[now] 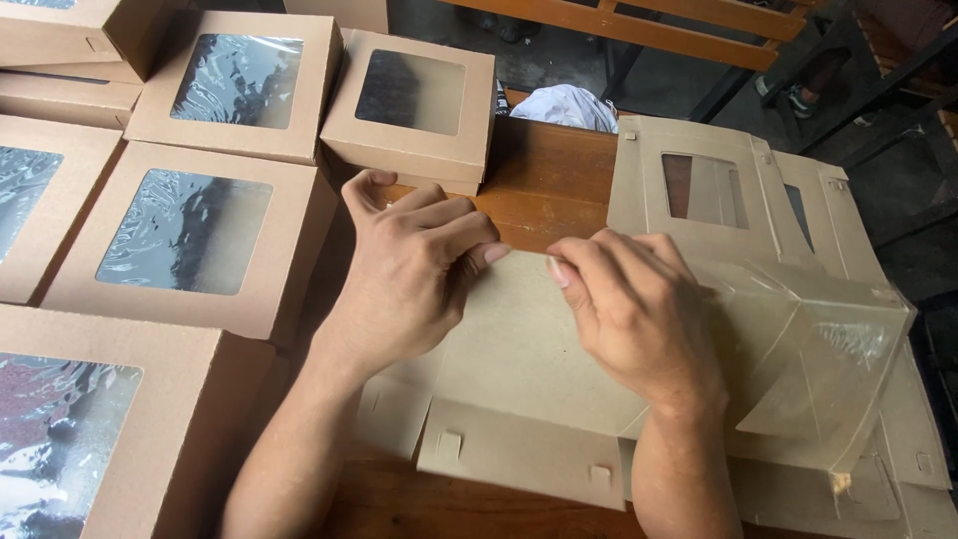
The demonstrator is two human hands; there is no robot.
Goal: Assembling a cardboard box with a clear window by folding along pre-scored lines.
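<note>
Wooden bench [544, 185] carries finished window boxes [185, 235] at nine o'clock; left hand [409, 279] and right hand [634, 309] pinch a flat cardboard blank [529, 349], likely light, stiff, best gripped along folds.

Kraft-brown cardboard is showing on the flat box blank [519, 349] and the folded boxes [190, 240], their windows gleaming clear; the wooden table [549, 180] is glowing orange-brown; white cloth [569, 105] is lying behind
</note>
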